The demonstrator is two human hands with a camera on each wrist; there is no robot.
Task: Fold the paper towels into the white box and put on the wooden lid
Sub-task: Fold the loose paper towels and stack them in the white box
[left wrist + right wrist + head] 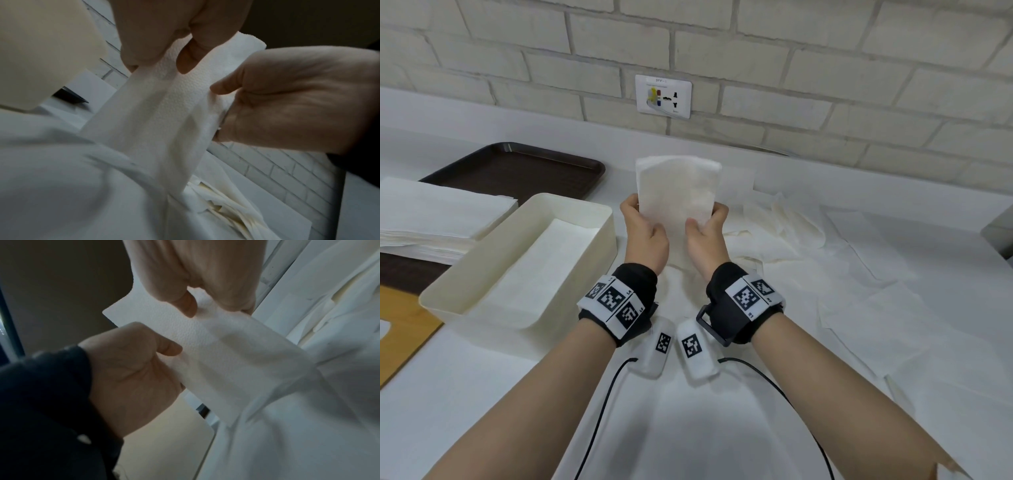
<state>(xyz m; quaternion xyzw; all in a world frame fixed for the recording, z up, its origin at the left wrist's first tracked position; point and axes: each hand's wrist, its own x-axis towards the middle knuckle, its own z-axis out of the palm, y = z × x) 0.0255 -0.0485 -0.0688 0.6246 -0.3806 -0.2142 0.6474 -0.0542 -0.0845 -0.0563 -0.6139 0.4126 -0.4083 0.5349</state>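
Item: one folded towel (677, 192), white, embossed, held upright in the air over the table (524, 394), long axis running up and away from the person, upper end rounded over. Left hand (645, 233) pinched its left edge, thumb on the near face and fingers curled behind; right hand (707, 236) pinched the right edge in the same way, so both hands were closed on the one towel, side by side and close together. Its lower end trailed down toward loose sheets (774, 236) crumpled on the table beyond and to the right. Box (599, 219): white, open-topped, standing on the table just left of the left hand, its long axis slanting from near left to far right, roughly in line with the towel's own; a flat layer of towel (544, 260) already lay inside. The left hand was the nearer to it, so the towel would likely travel leftward and down, long side along the long side of the box. Lid (404, 325): wooden, lying at the left edge, nearer the person than the box and well apart from both hands. Also present: a stack of flat towels (438, 216) left of the box, resting on a brown tray (524, 168).
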